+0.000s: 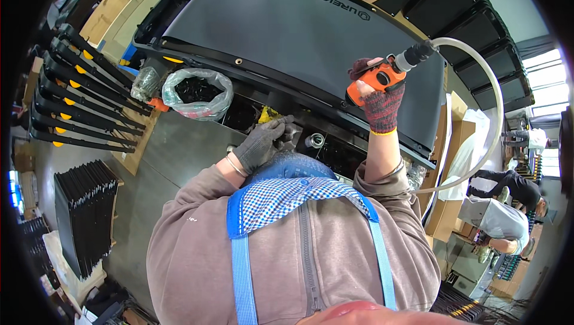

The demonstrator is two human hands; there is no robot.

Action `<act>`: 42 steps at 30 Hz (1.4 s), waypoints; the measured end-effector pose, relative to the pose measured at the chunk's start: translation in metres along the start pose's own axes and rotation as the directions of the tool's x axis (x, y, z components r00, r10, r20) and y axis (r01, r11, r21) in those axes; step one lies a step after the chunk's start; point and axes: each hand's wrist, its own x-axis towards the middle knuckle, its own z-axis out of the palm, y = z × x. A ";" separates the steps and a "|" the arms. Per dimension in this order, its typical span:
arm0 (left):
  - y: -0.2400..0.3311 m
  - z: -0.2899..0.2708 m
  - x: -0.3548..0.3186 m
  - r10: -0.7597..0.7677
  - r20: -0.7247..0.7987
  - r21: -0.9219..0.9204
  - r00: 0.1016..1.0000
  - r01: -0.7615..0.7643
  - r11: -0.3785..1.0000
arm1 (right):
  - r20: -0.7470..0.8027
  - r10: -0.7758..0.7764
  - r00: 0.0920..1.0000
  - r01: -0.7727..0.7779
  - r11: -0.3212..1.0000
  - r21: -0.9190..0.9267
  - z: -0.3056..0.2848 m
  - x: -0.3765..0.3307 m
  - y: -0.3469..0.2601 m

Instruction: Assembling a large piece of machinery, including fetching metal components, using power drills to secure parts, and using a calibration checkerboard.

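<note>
My right hand (382,98), in a dark red-and-black knit glove, grips an orange-and-black power driver (382,77). The tool is held above the right part of a long grey treadmill deck (281,26). From its grey and black end (417,55), a pale hose (493,80) curves down to the right. My left hand (263,142), in a dark grey glove, is low at the parts trays along the deck's near edge. Its fingers are curled, and what they hold, if anything, is hidden. A yellow item (269,114) lies just beyond it; a small metal cylinder (315,140) stands to its right.
A clear bag-lined bucket (197,95) of dark small parts stands left of the trays. Further left are several black uprights (89,110) and a stack of black panels (86,211). Cardboard (445,163) leans at right. Other people (508,217) work at far right.
</note>
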 end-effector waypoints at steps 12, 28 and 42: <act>0.034 -0.034 -0.031 -0.006 0.084 -0.007 0.996 0.006 1.000 | -0.055 -0.052 0.997 0.061 0.984 0.166 0.027 -0.006 -0.019; 0.100 -0.065 -0.041 -0.063 0.301 -0.010 0.952 0.069 0.998 | -0.072 -0.273 0.959 0.271 0.815 0.513 0.168 -0.045 -0.023; 0.148 -0.119 -0.002 -0.137 0.499 0.112 0.856 0.093 0.989 | -0.045 -0.397 0.917 0.386 0.851 0.356 0.233 -0.022 -0.015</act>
